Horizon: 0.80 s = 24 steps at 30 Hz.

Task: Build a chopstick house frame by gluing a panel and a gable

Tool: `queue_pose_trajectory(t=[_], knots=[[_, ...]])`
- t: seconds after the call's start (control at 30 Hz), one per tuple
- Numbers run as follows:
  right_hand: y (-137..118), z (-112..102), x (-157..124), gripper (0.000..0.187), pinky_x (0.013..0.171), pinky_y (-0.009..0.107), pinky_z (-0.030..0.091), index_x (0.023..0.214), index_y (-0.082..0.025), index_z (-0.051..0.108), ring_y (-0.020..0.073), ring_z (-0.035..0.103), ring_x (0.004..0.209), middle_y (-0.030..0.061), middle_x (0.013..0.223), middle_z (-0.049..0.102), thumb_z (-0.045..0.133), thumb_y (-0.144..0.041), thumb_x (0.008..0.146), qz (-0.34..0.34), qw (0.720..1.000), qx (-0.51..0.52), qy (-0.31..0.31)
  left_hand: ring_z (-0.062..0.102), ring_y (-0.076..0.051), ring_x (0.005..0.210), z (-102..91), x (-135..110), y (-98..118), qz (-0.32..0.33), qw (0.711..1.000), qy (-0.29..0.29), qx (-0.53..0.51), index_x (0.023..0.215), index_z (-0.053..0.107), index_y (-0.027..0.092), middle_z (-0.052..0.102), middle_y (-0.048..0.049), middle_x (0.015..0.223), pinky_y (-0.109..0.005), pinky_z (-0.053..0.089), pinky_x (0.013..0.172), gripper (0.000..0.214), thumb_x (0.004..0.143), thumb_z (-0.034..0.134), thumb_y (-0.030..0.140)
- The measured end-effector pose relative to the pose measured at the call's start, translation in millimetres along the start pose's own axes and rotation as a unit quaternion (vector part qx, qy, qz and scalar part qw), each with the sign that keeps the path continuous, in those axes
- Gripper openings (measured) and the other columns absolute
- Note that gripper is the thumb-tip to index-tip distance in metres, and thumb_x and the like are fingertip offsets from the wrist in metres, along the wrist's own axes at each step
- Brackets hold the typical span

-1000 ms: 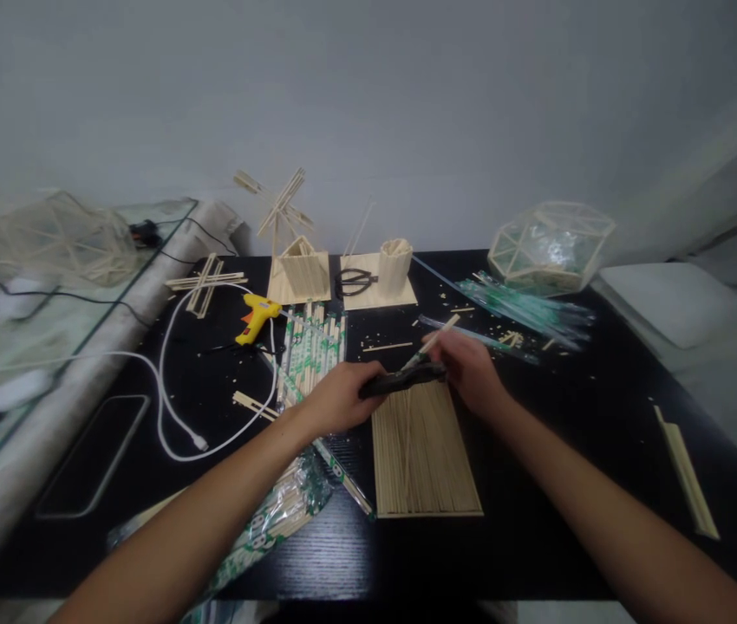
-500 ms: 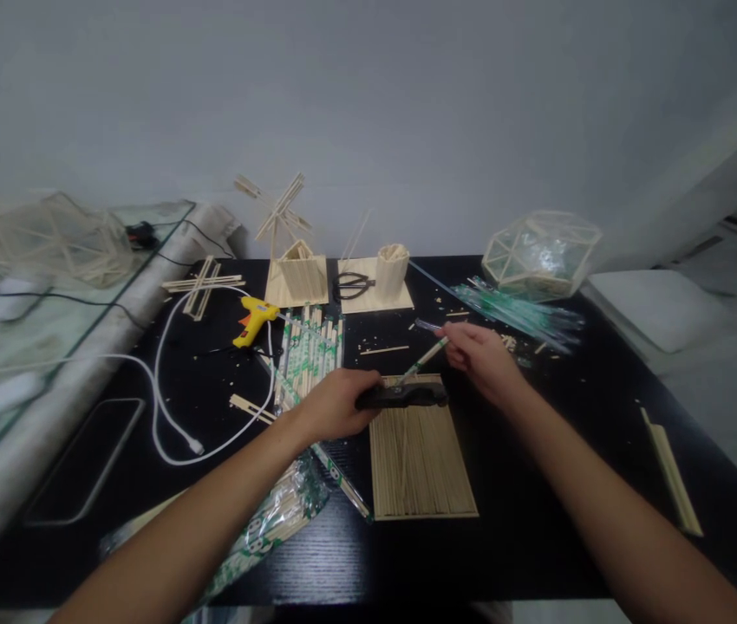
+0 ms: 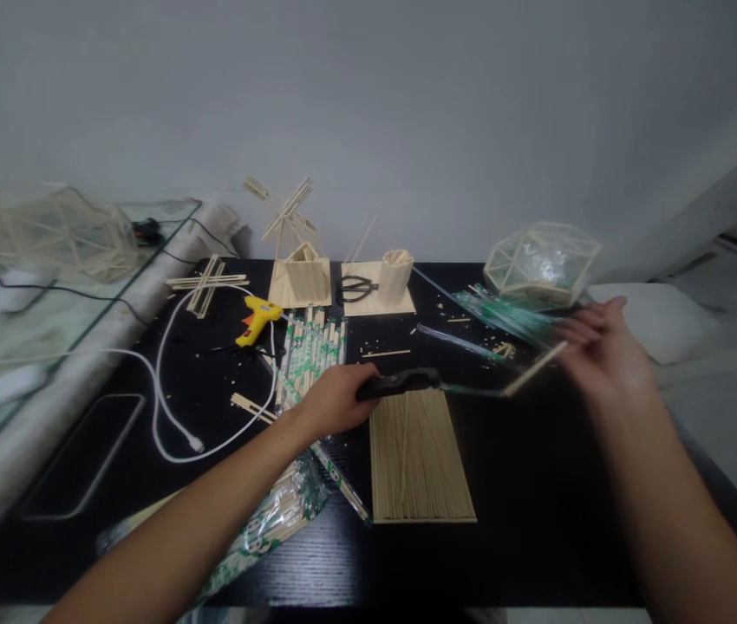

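My left hand (image 3: 342,397) is closed around a black-handled tool (image 3: 404,381), held over the far edge of a flat panel of wooden sticks (image 3: 421,459). Whether it is a knife or a cutter I cannot tell. A clear and green wrapper (image 3: 472,392) stretches from the tool's far end to a pair of wooden chopsticks (image 3: 534,369). Those chopsticks slant up to the fingers of my right hand (image 3: 603,355), which is slightly blurred and appears to grip their upper end. Several wrapped chopsticks (image 3: 309,351) lie beyond my left hand.
A yellow glue gun (image 3: 259,321) lies at left inside a loop of white cable (image 3: 156,381). At the back stand a stick windmill (image 3: 307,276) and a stick cup (image 3: 396,276) near black scissors (image 3: 356,288). Empty wrappers (image 3: 505,314) and a polyhedral frame (image 3: 544,260) sit at right.
My right hand has swung away to the right, carrying chopsticks that now stick out bare from their wrapper. The left hand stays nearly in place with the black-handled tool.
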State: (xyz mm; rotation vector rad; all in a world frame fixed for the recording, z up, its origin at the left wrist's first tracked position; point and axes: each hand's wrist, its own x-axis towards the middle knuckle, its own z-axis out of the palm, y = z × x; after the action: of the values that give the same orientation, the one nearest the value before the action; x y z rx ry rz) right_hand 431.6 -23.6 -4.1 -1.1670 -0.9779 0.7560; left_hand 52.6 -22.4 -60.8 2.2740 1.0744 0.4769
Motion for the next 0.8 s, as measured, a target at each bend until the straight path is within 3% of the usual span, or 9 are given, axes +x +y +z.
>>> queue_pose_trajectory(t=[0.1,0.2,0.3,0.4,0.43,0.57,0.63,0.7,0.8], knots=[[-10,14,-12,0.056,0.043,0.028,0.009,0.064,-0.027,0.043,0.0104,0.01,0.05,-0.0086,0.057,0.018,0.08,-0.065,0.081,0.074,0.997,0.028,-0.013,0.063,-0.018,0.071,0.4,1,-2,-0.016,1.0,0.024,0.0,0.087,0.065,0.02,0.069,-0.0004,0.078,-0.026,0.039,0.065,0.006,0.083,0.063,0.016],[-21,40,-28,0.044,0.042,0.025,0.015,0.074,-0.025,0.063,0.0094,0.023,0.047,-0.0074,0.056,0.031,0.083,-0.064,0.074,0.14,0.979,-0.103,-0.105,0.064,-0.018,0.072,-0.2,2,-2,-0.02,0.999,0.031,0.002,0.087,0.065,0.02,0.069,-0.001,0.078,-0.027,0.039,0.065,0.004,0.084,0.063,0.017],[-21,69,-48,0.03,0.053,0.027,0.036,0.104,-0.027,0.079,0.0151,0.05,0.06,-0.0003,0.069,0.06,0.084,-0.042,0.079,-0.002,0.927,-0.308,-0.214,0.067,-0.02,0.077,-0.7,1,-2,-0.011,1.0,0.015,0.014,0.091,0.066,0.021,0.072,-0.0016,0.082,-0.028,0.042,0.068,0.008,0.083,0.064,0.017],[-11,94,-68,0.056,0.06,0.03,0.042,0.143,-0.033,0.066,0.018,0.055,0.055,-0.0033,0.061,0.063,0.076,-0.031,0.088,-0.052,0.86,-0.407,-0.302,0.07,-0.022,0.084,-0.6,0,-1,0.011,0.999,-0.022,0.046,0.099,0.067,0.022,0.075,-0.0036,0.091,-0.029,0.046,0.071,0.017,0.083,0.064,0.018],[-7,100,-73,0.056,0.059,0.03,0.04,0.143,-0.034,0.066,0.0187,0.056,0.054,-0.0033,0.06,0.064,0.075,-0.027,0.088,-0.064,0.842,-0.433,-0.316,0.071,-0.023,0.085,-0.6,-1,-1,0.022,0.997,-0.033,0.059,0.1,0.067,0.022,0.075,-0.0045,0.094,-0.029,0.046,0.072,0.018,0.083,0.064,0.018],[2,113,-81,0.017,0.059,0.028,0.037,0.093,-0.028,0.08,0.0195,0.065,0.063,0.0021,0.072,0.074,0.069,-0.016,0.09,-0.073,0.78,-0.49,-0.383,0.072,-0.024,0.087,-0.9,-2,1,0.056,0.992,-0.064,0.091,0.098,0.066,0.021,0.075,-0.0055,0.095,-0.029,0.048,0.072,0.017,0.081,0.065,0.017],[2,109,-74,0.024,0.057,0.028,0.035,0.07,-0.025,0.073,0.0183,0.064,0.061,0.0019,0.068,0.072,0.066,-0.015,0.091,-0.04,0.765,-0.501,-0.402,0.072,-0.024,0.089,-1.4,-3,2,0.058,0.992,-0.064,0.088,0.1,0.066,0.021,0.075,-0.0055,0.096,-0.03,0.048,0.073,0.018,0.082,0.066,0.018],[0,97,-58,0.03,0.058,0.029,0.035,0.061,-0.024,0.067,0.0185,0.061,0.059,0.0015,0.063,0.07,0.069,-0.018,0.09,-0.011,0.768,-0.517,-0.378,0.072,-0.024,0.09,-2.0,-3,3,0.049,0.995,-0.045,0.078,0.103,0.066,0.021,0.076,-0.0053,0.098,-0.03,0.048,0.073,0.02,0.083,0.066,0.019],[-4,71,-22,0.043,0.057,0.032,0.035,0.05,-0.024,0.056,0.0202,0.056,0.054,0.0027,0.053,0.061,0.074,-0.03,0.089,0.048,0.77,-0.588,-0.243,0.072,-0.024,0.088,-3.1,-3,4,0.023,0.998,-0.017,0.057,0.104,0.066,0.022,0.076,-0.0046,0.096,-0.03,0.047,0.073,0.019,0.086,0.065,0.021]])
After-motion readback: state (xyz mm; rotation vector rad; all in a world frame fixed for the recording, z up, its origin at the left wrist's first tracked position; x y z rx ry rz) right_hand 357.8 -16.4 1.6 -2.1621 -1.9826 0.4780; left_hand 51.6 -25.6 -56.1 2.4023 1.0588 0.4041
